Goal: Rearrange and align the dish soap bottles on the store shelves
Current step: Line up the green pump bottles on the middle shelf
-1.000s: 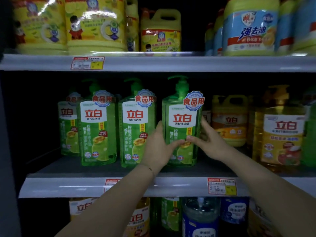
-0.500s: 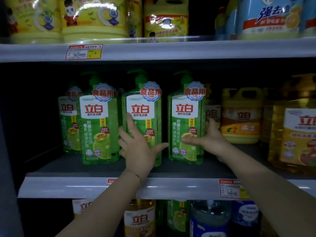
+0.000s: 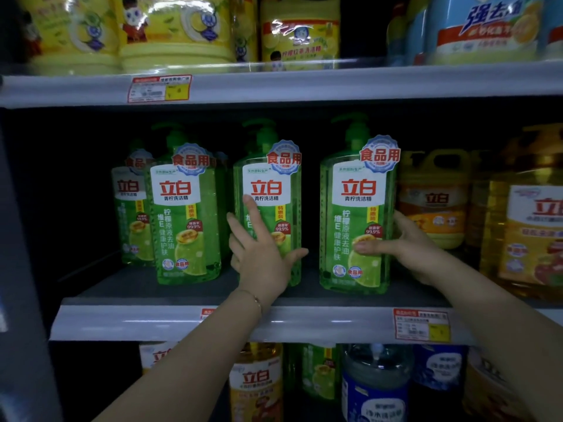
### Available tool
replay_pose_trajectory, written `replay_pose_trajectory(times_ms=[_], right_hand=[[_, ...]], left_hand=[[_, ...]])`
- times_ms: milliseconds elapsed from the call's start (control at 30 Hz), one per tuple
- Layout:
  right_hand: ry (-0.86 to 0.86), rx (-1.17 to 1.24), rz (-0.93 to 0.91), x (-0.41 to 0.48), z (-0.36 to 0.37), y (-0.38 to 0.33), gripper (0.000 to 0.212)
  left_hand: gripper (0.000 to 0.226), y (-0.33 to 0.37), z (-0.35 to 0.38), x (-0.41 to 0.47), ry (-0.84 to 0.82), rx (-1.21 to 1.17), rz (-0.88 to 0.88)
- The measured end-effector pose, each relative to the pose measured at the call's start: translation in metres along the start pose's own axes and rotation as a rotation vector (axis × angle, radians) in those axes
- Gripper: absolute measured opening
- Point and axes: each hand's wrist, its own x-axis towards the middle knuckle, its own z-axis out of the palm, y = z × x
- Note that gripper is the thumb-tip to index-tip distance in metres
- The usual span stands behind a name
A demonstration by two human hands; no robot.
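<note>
Three green pump bottles of dish soap stand upright in a front row on the middle shelf. My left hand lies spread against the front of the middle green bottle, thumb out to the right. My right hand holds the right green bottle, thumb on its front label and fingers around its right side. The left green bottle stands untouched, with another green bottle behind it to the left.
Yellow jugs and amber bottles crowd the shelf right of my right hand. Large yellow and blue jugs fill the top shelf. More bottles stand on the shelf below. A dark gap lies left of the green bottles.
My left hand left the right bottle and went to the front of the middle bottle. My right hand stayed on the right bottle. The view has drawn closer to the shelf.
</note>
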Motion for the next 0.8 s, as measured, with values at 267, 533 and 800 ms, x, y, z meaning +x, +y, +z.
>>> replay_pose_trajectory(times_ms=[267, 533, 800], right_hand=[[-0.043, 0.066, -0.074, -0.016, 0.017, -0.008, 0.079], [0.065, 0.115, -0.177, -0.037, 0.042, -0.012, 0.069], [-0.019, 0.035, -0.118, -0.039, 0.038, -0.017, 0.089]], left_hand=[[0.111, -0.018, -0.024, -0.01, -0.147, -0.37, 0.156], [0.069, 0.003, -0.03, -0.025, -0.215, -0.398, 0.393], [0.084, 0.019, -0.019, -0.043, -0.362, -0.667, 0.308]])
